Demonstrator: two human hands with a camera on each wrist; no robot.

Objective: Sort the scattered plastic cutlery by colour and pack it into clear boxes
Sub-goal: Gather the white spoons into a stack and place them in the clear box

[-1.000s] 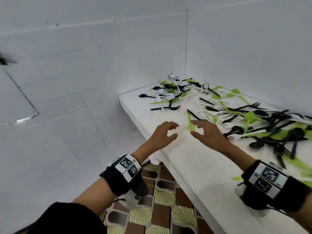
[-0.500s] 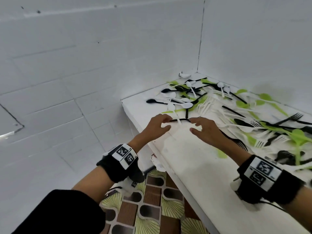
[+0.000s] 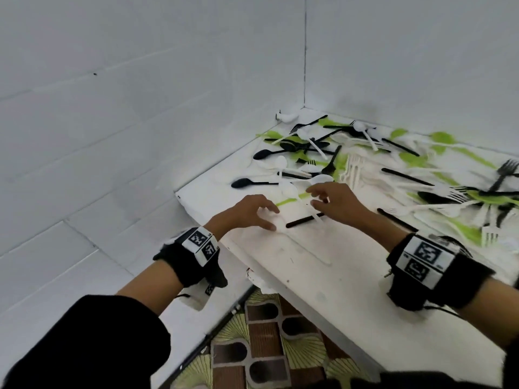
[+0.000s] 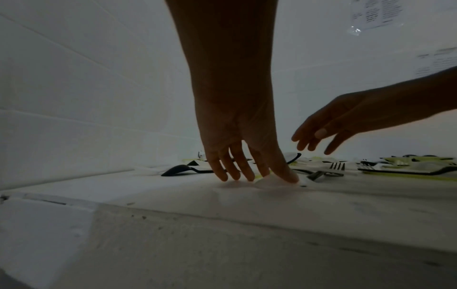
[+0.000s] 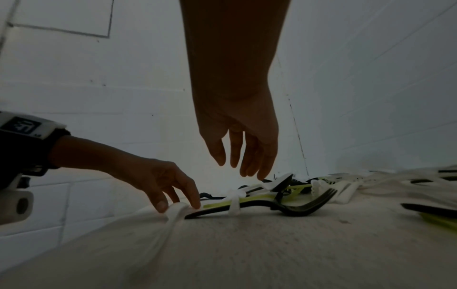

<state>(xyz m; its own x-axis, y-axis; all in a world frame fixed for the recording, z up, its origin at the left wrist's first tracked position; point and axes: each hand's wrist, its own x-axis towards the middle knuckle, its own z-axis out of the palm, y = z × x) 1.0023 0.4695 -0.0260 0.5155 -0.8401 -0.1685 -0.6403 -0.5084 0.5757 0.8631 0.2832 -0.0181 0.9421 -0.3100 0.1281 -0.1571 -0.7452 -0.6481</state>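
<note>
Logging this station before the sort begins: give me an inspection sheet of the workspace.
Surface: white shelf, scuffed, bare near edge.
Job's things: cutlery in black, white and green, scattered and unsorted; boxes nothing seen.
Clutter: nothing seen.
Grippers: left hand fingertips on a white spoon; right hand above a black fork, holding nothing.
Cables: thin lead at right wristband.
Surroundings: white walls, patterned floor.

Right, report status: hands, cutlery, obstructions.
Left hand open, fingertips on white spoon. Right hand open, above black fork. Colours tangled; no boxes in view.
</note>
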